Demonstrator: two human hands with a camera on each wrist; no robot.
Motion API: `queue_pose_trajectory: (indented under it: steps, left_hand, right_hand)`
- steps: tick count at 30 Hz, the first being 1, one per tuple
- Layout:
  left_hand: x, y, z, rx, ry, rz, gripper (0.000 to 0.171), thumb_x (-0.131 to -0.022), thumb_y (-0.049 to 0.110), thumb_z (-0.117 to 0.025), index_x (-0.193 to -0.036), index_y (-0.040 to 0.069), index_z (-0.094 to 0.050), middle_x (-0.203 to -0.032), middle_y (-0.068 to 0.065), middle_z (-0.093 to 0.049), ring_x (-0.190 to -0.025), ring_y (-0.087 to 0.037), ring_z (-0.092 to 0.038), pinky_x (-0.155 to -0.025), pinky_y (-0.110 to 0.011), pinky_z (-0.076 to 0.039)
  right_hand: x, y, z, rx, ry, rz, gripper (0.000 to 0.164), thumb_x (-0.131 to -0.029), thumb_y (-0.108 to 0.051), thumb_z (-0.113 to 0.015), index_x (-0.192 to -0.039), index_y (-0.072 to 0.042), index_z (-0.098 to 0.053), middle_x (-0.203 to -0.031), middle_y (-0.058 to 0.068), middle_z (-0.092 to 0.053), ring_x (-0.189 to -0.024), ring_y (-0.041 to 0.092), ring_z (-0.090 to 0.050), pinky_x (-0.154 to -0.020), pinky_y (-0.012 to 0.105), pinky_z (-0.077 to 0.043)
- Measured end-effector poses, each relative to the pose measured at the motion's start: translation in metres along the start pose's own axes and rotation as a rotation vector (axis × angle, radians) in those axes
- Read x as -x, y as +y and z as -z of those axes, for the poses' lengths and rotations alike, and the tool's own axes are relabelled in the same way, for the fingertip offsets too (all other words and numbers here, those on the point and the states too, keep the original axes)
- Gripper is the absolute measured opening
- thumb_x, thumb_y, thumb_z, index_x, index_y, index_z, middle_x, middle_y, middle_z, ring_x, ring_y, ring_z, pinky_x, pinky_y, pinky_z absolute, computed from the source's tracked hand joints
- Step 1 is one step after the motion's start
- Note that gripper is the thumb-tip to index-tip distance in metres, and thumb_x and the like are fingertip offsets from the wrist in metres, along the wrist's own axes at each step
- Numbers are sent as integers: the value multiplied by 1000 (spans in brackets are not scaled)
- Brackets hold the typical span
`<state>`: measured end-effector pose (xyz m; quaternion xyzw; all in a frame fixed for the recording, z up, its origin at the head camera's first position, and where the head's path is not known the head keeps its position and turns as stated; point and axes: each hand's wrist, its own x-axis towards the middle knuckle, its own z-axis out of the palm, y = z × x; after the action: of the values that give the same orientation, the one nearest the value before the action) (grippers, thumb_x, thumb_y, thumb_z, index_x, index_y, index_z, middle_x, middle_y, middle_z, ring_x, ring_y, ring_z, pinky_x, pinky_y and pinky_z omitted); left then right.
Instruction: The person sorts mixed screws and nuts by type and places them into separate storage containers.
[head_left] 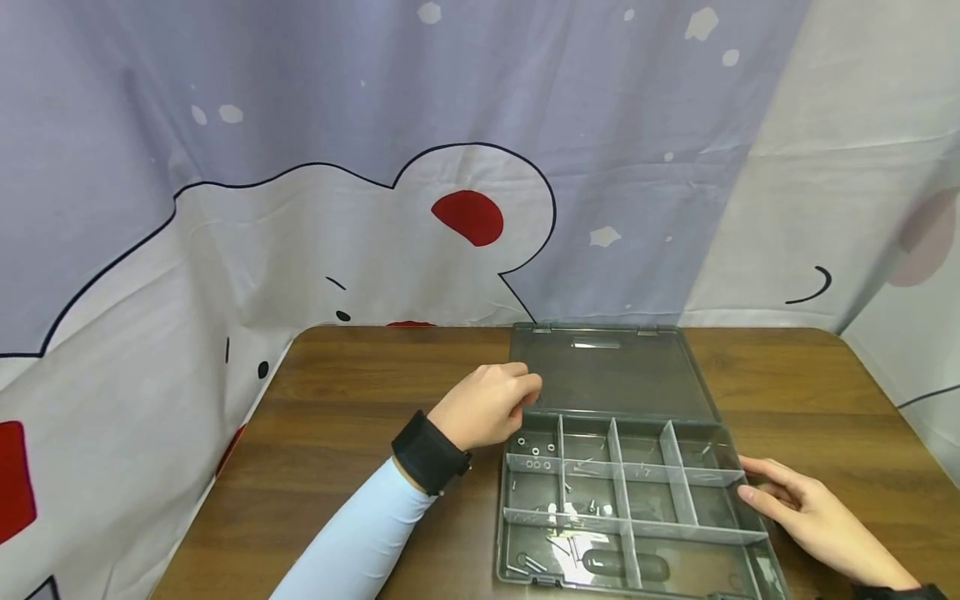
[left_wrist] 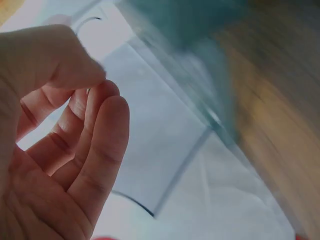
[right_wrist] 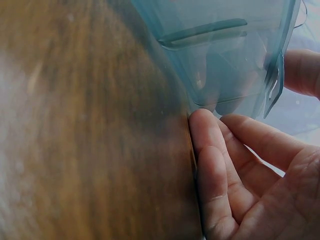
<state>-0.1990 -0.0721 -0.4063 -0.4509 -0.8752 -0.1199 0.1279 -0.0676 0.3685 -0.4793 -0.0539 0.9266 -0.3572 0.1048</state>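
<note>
A grey see-through compartment box (head_left: 701, 558) lies on the table with its lid (head_left: 622, 375) folded back. My left hand (head_left: 487, 404) is above its back left corner, thumb tip meeting the curled index finger in the left wrist view. A tiny dark sliver shows between those fingertips; I cannot tell what the piece is. Small ring-shaped nuts (head_left: 536, 452) lie in the back left compartment below. On the right side, my right hand (head_left: 810, 508) holds the box, thumb (right_wrist: 302, 72) at the rim and fingers (right_wrist: 205, 130) against the outer wall.
Loose screws (head_left: 534, 564) lie in the front left compartment, and more small parts are scattered in the middle ones. Brown wood table (head_left: 337, 467) spreads to the left of the box. A printed curtain (head_left: 360, 242) hangs behind the table's back edge.
</note>
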Motion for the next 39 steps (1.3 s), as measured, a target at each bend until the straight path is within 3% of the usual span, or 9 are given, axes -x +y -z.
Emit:
queue_pose_trajectory:
  steps: [6, 15, 24, 33, 34, 36, 37, 39]
  left_hand:
    - [-32, 27, -4, 4, -29, -58, 20, -80, -2, -64, -85, 17, -61, -78, 6, -51, -67, -6, -49, -61, -17, -39]
    - [-70, 67, -20, 1, -47, -173, 22, -77, -3, -62, -80, 18, -59, -76, 9, -46, -67, -4, -42, -62, -18, -36]
    - [-89, 93, -33, -1, -88, -221, 23, -77, -2, -61, -80, 21, -58, -77, 12, -46, -67, -1, -44, -62, -16, -36]
    - [-100, 105, -32, -9, -118, -241, 24, -79, -2, -61, -79, 21, -55, -79, 11, -50, -67, 0, -47, -61, -15, -35]
    - [-100, 105, -32, -8, -119, -240, 23, -80, -1, -62, -82, 21, -58, -81, 11, -52, -68, -1, -49, -62, -16, -37]
    - [-99, 107, -31, -3, -155, -205, 22, -87, 18, -73, -107, 24, -66, -104, 9, -62, -87, -3, -59, -76, -16, -46]
    - [-97, 108, -31, 3, -184, -177, 41, -88, 33, -76, -126, 26, -64, -125, 4, -62, -105, -7, -62, -88, -20, -50]
    - [-93, 109, -31, 24, -237, -115, 90, -84, 64, -74, -159, 33, -35, -164, -3, -36, -143, -19, -49, -112, -39, -46]
  right_hand:
    - [0, -1, -1, -1, -7, -10, 54, -108, -30, -55, -150, 3, -47, -140, 30, -59, -98, -18, -55, -78, 33, -60]
    - [-1, -2, 0, -17, -13, -17, 54, -108, -30, -55, -150, 3, -46, -140, 30, -59, -98, -17, -57, -76, 20, -55]
    - [-1, -1, -1, -43, -9, -9, 53, -108, -28, -55, -150, 3, -46, -139, 29, -60, -98, -14, -60, -75, 19, -54]
    - [-1, -3, -2, -36, -9, -29, 53, -108, -30, -55, -150, 1, -47, -137, 26, -63, -96, -12, -62, -75, 21, -55]
    - [-1, -3, -1, -37, -8, -29, 53, -108, -30, -55, -150, 2, -47, -137, 26, -63, -96, -12, -62, -75, 21, -55]
    - [-1, -3, -1, -41, -13, -30, 53, -108, -30, -55, -150, 2, -47, -139, 27, -62, -97, -12, -62, -76, 21, -55]
    - [-1, -3, -1, -41, -16, -32, 54, -108, -30, -55, -150, 2, -46, -139, 27, -61, -97, -12, -62, -76, 22, -55]
    - [-1, -2, 0, -34, -19, -35, 54, -108, -31, -55, -150, 2, -46, -140, 28, -60, -97, -13, -61, -76, 25, -57]
